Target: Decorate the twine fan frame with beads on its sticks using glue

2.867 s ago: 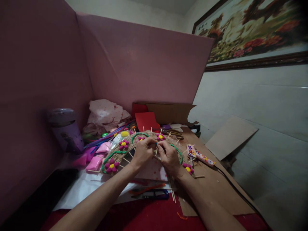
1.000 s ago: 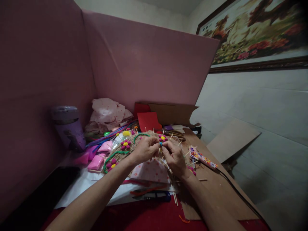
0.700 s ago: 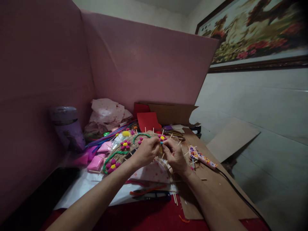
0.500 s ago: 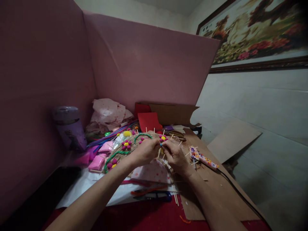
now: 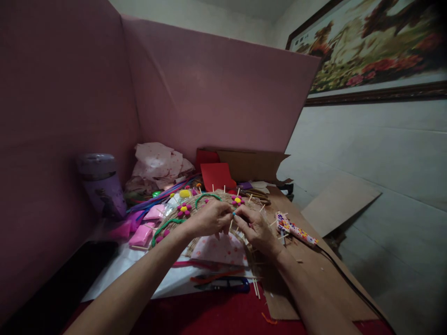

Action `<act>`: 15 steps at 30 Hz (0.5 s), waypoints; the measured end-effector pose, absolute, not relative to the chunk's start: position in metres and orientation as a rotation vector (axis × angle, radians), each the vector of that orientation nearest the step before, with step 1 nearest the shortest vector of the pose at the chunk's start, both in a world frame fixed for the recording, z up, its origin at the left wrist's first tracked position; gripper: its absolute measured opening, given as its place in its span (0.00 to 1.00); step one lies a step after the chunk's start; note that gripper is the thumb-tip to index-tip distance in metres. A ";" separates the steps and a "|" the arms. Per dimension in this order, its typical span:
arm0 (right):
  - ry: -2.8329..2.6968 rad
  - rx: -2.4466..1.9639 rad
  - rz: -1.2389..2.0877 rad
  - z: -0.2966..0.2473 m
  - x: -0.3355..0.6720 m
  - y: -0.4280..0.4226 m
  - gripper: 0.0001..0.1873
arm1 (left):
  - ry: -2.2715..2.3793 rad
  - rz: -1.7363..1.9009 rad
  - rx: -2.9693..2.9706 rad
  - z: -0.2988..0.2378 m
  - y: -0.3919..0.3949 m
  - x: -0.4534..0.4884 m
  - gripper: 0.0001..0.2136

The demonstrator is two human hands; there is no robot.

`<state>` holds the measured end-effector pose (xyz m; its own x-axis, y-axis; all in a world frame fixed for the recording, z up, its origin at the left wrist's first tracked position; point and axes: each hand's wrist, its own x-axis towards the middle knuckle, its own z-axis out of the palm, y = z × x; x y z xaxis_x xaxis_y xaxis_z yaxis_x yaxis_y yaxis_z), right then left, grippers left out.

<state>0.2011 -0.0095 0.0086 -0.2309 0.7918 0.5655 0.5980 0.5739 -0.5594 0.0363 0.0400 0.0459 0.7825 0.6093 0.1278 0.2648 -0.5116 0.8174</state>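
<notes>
My left hand (image 5: 213, 218) and my right hand (image 5: 255, 229) meet above a twine-wound, basket-like piece (image 5: 167, 222) with short sticks standing out around its rim. Pinched between the fingertips of both hands is a tiny blue lump (image 5: 233, 213), which looks like modelling clay. Both hands are closed, though the left fingertips are partly hidden. Magenta flowers with yellow centres, such as one flower (image 5: 183, 209), and green wavy strips (image 5: 171, 222) decorate the twine. White cloth with pink dots (image 5: 220, 250) lies just below my hands.
A flowered glue gun (image 5: 295, 229) with a black cord rests on cardboard (image 5: 293, 284) at right. Snips (image 5: 223, 284) lie in front. Pink packets (image 5: 141, 235), pipe cleaners and a purple tumbler (image 5: 103, 188) are at left. Pink panels (image 5: 216, 88) stand behind.
My left hand has tilted and its lower fingers have loosened downward. The blue lump shows less between the fingertips. My right hand has shifted only slightly.
</notes>
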 end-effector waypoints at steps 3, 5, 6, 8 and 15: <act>-1.906 -1.111 0.320 0.007 0.198 -0.010 0.08 | 0.643 0.516 2.097 0.044 0.040 0.036 0.07; -1.887 -1.114 0.315 0.006 0.196 -0.010 0.08 | 0.638 0.529 2.106 0.042 0.041 0.036 0.06; -1.879 -1.117 0.303 0.005 0.195 -0.010 0.08 | 0.637 0.546 2.125 0.040 0.041 0.037 0.06; -1.866 -1.129 0.272 0.003 0.193 -0.009 0.08 | 0.643 0.598 2.189 0.038 0.041 0.038 0.06; -1.773 -1.133 0.226 -0.001 0.194 -0.005 0.07 | 0.692 0.861 2.266 0.033 0.041 0.044 0.07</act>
<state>0.1939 -0.0054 -0.0009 -0.0838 0.7727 0.6293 0.5901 0.5474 -0.5935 0.0440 0.0408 0.0327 0.6516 0.6462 0.3973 0.2491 -0.6770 0.6925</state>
